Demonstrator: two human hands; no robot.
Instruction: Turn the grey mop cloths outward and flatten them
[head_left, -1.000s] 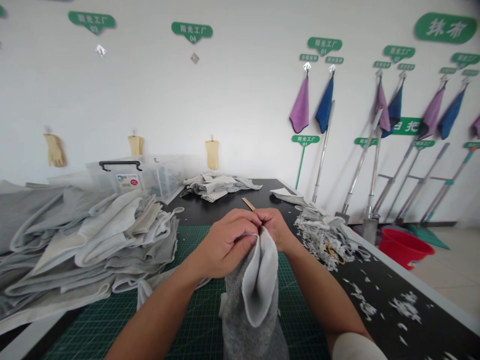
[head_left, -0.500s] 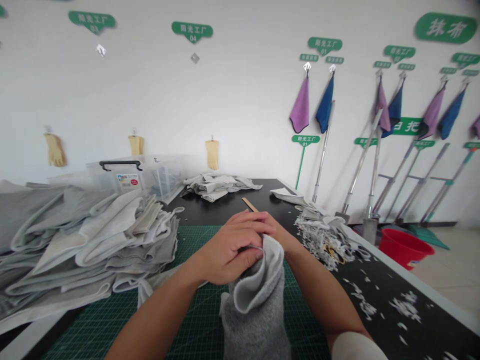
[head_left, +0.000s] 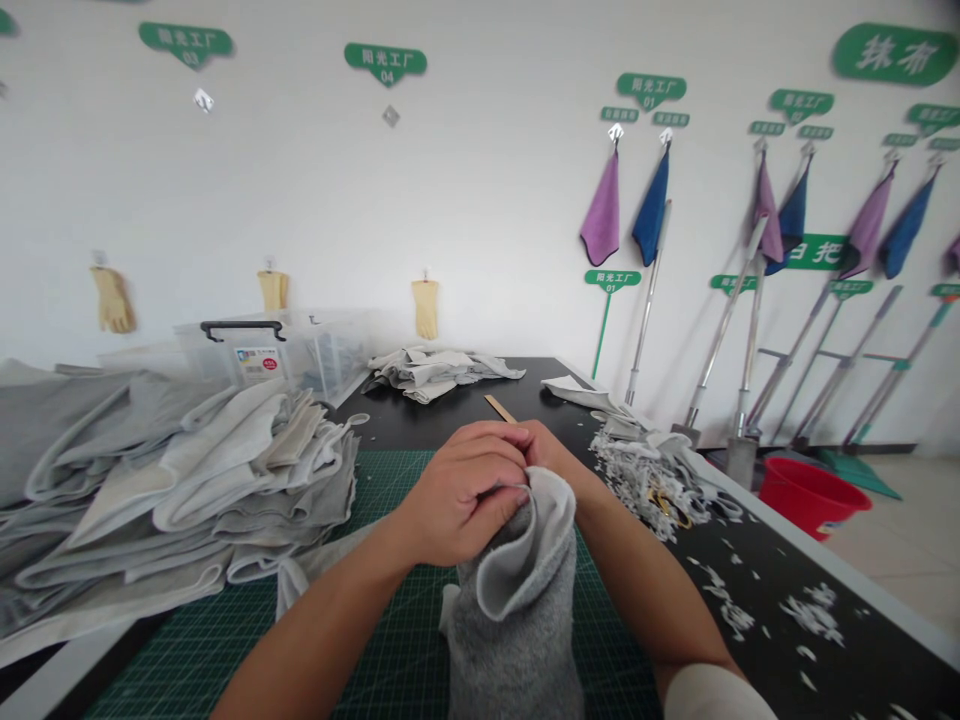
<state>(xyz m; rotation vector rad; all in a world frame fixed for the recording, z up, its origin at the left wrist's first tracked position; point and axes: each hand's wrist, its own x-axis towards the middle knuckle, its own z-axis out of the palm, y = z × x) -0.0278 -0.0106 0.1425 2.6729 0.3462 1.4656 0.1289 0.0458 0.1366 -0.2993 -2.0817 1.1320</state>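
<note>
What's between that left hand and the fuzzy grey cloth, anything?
Nothing visible: the left hand grips the grey cloth directly at its upper edge. The right hand is partly hidden, so its contact can't be seen.

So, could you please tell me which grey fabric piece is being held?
The fuzzy grey fabric piece with a curled white rim, gripped by the left hand; the others lie unheld.
</note>
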